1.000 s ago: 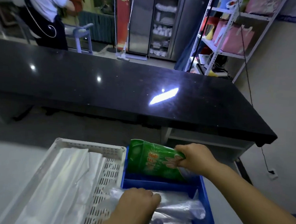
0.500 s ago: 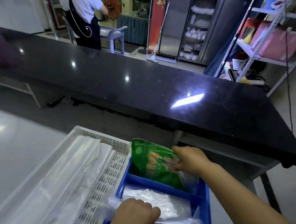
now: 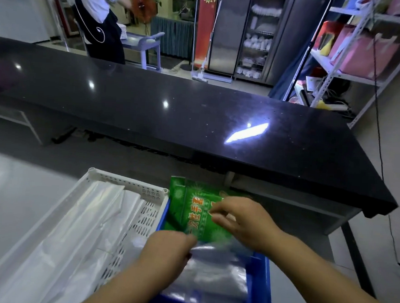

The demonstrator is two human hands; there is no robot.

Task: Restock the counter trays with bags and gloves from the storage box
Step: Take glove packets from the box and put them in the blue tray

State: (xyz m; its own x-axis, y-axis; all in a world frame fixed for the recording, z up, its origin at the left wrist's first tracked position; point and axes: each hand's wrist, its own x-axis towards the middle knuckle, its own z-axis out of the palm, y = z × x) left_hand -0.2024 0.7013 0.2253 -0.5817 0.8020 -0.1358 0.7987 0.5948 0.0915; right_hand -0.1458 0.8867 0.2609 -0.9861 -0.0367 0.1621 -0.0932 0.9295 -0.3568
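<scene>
Green glove packet point(image 3: 190, 209) stands tilted at the far end of the blue tray point(image 3: 259, 285), held between both hands. The right hand point(image 3: 243, 223) pinches its right edge with thumb and forefinger, the other fingers loosely bent. The left hand point(image 3: 166, 250) curls its fingers on the lower edge, where the packet meets a stack of clear plastic bags point(image 3: 216, 275) lying in the tray's near part. From my seat at the head camera, the two hands hide the packet's lower right corner, and the packet itself blocks my sight of the tray's far end. Touching the blue tray on the left is a white perforated tray point(image 3: 125, 184) holding folded clear film point(image 3: 74, 237). Beyond them runs a glossy black counter point(image 3: 173, 116). Behind it a person in a dark apron point(image 3: 97, 14) stands turned away, with a steel cabinet point(image 3: 250, 31) and a metal shelf point(image 3: 330, 73) of pink bags point(image 3: 364, 51) to the right.
</scene>
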